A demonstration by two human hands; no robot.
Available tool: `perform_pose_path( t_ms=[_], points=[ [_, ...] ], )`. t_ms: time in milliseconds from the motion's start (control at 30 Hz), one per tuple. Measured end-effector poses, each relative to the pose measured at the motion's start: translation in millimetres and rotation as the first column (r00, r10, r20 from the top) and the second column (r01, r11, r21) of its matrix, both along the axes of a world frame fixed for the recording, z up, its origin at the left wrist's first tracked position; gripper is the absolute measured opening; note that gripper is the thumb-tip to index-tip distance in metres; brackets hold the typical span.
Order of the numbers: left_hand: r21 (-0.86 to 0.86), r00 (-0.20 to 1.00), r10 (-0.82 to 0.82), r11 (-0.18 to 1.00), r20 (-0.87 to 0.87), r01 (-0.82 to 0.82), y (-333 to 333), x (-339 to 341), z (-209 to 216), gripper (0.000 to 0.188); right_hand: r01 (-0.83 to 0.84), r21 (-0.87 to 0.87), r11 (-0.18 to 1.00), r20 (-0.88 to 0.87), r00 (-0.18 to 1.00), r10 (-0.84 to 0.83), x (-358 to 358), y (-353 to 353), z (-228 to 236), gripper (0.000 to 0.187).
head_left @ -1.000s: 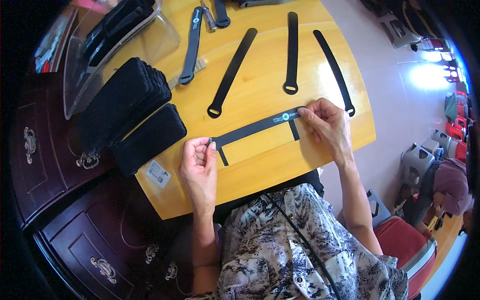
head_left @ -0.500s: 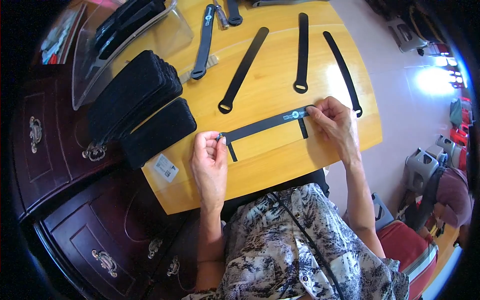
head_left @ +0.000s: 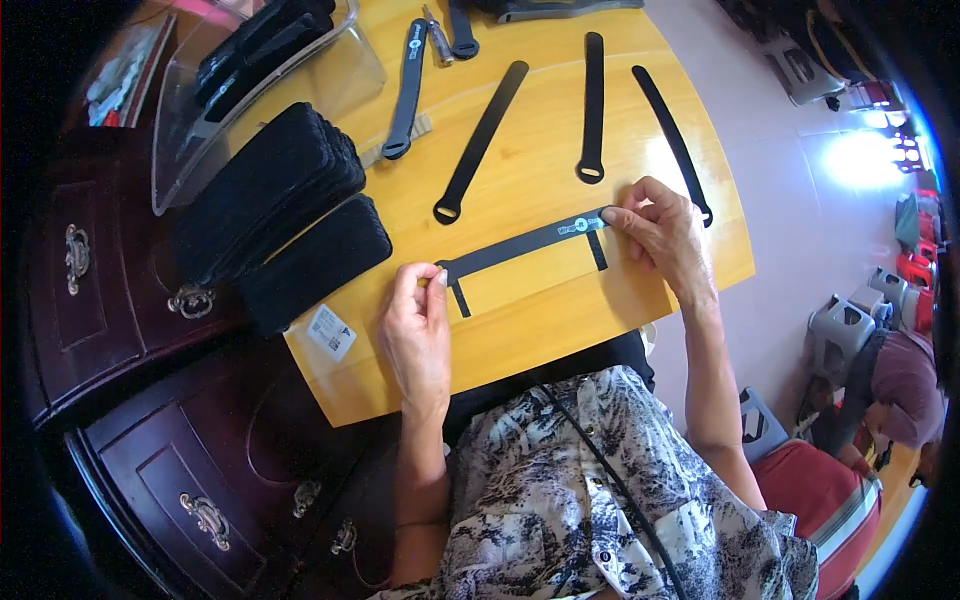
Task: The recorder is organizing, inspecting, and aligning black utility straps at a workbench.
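Note:
A dark grey hook-and-loop strap (head_left: 520, 248) with pale printing near one end is stretched across the table in front of me. My left hand (head_left: 418, 325) pinches its left end between thumb and fingers. At the other end, the thumb and fingers of my right hand (head_left: 662, 235) grip the strap. Two short black strips (head_left: 597, 251) stick out on the near side of the strap, lying on the tabletop. Beyond it lie three slotted black straps: one to the left (head_left: 482, 140), one in the middle (head_left: 593, 110) and one to the right (head_left: 675, 142).
Stacked black straps (head_left: 270, 190) fill the table's left side, in front of a clear plastic bin (head_left: 365, 75). A printed grey strap (head_left: 405, 95) and a screwdriver (head_left: 438, 38) lie farther back. A small clear packet (head_left: 331, 333) sits near the front-left edge. Dark drawers (head_left: 85, 250) stand left.
The view has shifted a little, so the table and straps sit slightly farther left. Both hands still hold the strap ends, and the strap stays stretched in nearly the same place.

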State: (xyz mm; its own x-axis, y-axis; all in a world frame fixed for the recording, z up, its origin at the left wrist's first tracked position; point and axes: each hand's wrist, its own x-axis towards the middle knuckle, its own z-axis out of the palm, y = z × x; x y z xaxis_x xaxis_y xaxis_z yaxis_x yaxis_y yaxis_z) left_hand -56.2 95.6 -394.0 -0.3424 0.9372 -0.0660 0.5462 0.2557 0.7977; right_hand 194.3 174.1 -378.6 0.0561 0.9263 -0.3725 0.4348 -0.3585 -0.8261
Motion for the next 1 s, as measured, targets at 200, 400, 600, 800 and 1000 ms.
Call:
perform_pose_path(
  t_ms=[200, 400, 600, 800, 1000],
  points=[
    [0.137, 0.993, 0.022, 0.991, -0.118, -0.006, -7.4, -5.5, -7.5, 0.007, -0.074, 0.108, 0.991, 0.180, 0.982, 0.054, 1.5, -5.8, 13.6, 0.023],
    [0.090, 0.745, -0.332, 0.882, -0.578, 0.463, -11.8, 13.0, 6.4, 0.040, -0.345, 0.380, 0.858, 0.417, 0.892, 0.175, -37.7, -19.9, 21.2, 0.029],
    [-0.127, 0.634, -0.526, 0.816, -0.567, 0.565, -8.2, 12.9, -10.8, 0.056, -0.415, 0.320, 0.852, 0.507, 0.835, 0.216, -38.7, -1.5, -19.8, 0.040],
    [-0.130, 0.630, -0.532, 0.811, -0.566, 0.570, -7.8, 12.7, -5.9, 0.056, -0.421, 0.415, 0.806, 0.506, 0.843, 0.180, -38.9, -2.6, -16.3, 0.038],
    [0.258, 0.875, -0.310, 0.871, -0.371, 0.418, 10.7, 5.4, -0.4, 0.041, -0.328, 0.344, 0.880, 0.424, 0.890, 0.166, -24.5, -4.4, -5.8, 0.032]
  ],
)
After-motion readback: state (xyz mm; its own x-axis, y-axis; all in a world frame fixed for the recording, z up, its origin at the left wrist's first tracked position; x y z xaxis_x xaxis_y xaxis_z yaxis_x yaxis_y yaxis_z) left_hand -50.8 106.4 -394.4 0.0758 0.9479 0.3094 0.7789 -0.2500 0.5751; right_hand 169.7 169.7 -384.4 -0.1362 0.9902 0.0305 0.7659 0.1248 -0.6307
